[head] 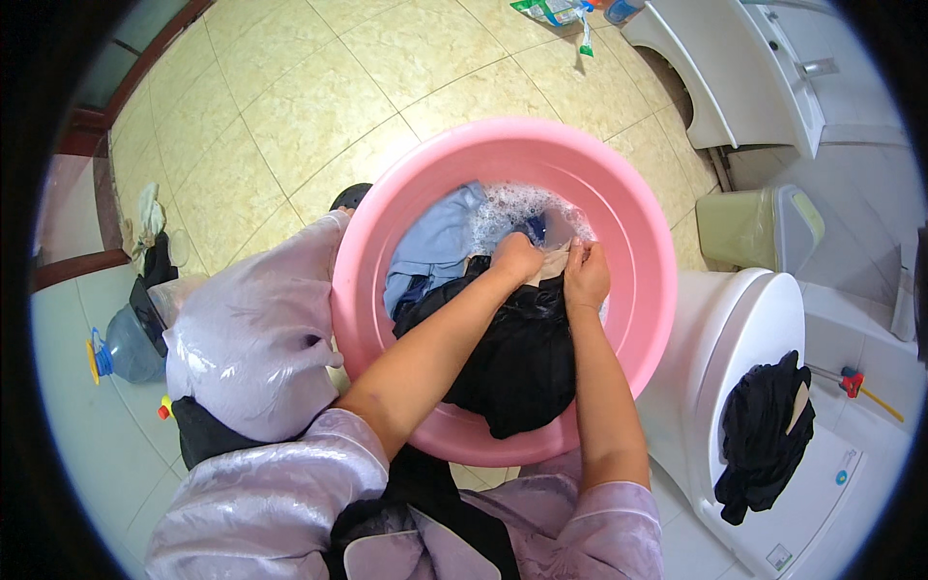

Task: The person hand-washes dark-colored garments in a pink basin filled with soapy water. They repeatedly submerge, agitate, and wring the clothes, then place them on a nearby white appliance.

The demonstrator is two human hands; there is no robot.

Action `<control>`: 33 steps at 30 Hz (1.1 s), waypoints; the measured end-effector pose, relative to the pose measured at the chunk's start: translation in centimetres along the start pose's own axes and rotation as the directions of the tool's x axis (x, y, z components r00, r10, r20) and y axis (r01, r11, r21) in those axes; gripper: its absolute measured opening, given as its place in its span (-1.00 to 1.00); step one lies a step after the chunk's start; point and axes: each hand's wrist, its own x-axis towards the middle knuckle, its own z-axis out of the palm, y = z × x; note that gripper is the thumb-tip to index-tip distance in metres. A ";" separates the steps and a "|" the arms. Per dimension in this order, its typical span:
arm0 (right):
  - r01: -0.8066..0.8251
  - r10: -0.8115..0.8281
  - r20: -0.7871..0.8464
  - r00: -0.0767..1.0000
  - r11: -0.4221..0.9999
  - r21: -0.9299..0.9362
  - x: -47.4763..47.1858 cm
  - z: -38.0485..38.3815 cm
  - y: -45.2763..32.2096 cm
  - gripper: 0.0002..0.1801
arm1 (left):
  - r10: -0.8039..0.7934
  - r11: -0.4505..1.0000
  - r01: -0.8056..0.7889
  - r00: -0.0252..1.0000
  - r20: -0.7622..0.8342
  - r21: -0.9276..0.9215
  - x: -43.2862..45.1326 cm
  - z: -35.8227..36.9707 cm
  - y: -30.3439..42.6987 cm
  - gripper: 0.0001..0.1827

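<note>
A large pink plastic basin (649, 290) stands in front of me, with soapy water (515, 203) and foam inside. Both hands are over the basin, gripping a wet black garment (522, 355) with a beige part at its top. My left hand (518, 257) is closed on the garment near the beige part. My right hand (587, 274) pinches the beige edge between thumb and fingers. The black cloth hangs down towards me, over the basin's near inner wall. Light blue cloth (435, 235) lies at the basin's left side, and something dark blue shows in the water.
At the right stands a white toilet (750, 326) with a black garment (765, 442) on its lid. Beyond it is a pale green bin (736, 226). A white washbasin (790, 80) is at the upper right. A plastic water bottle (134, 344) lies at the left, and a detergent bag (547, 11) is on the tiled floor.
</note>
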 end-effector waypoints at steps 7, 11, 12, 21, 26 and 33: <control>-0.212 0.082 0.454 0.887 0.947 0.243 3.1 1.0 3.0 -0.55 | 0.008 0.845 0.156 0.953 0.302 -0.512 -1.1 -1.2 1.2 -0.82; -0.335 0.088 0.372 0.924 0.653 0.679 3.3 -0.6 1.8 -0.71 | 0.085 0.697 0.167 0.946 0.312 -0.697 -1.7 -1.8 1.1 -0.76; -0.281 0.069 0.324 0.944 0.684 0.673 3.2 -0.8 1.4 -0.71 | 0.087 0.673 0.170 0.948 0.306 -0.720 -1.9 -1.8 1.2 -0.76; 0.485 -0.503 -0.016 0.864 0.825 0.291 -3.9 -4.4 -7.4 -0.76 | -0.121 0.449 0.296 0.955 0.270 -0.843 -1.4 -1.2 0.7 -0.61; 0.199 -0.202 0.023 0.979 0.976 0.090 -0.7 -1.5 -4.0 -0.50 | -0.199 0.508 0.362 0.932 0.302 -0.782 -3.3 -0.8 2.7 -0.61; 0.518 -0.537 0.021 0.843 0.823 0.232 -4.9 -2.8 -7.3 -0.64 | -0.159 0.513 0.252 0.967 0.198 -0.820 -0.9 0.6 -0.8 -0.66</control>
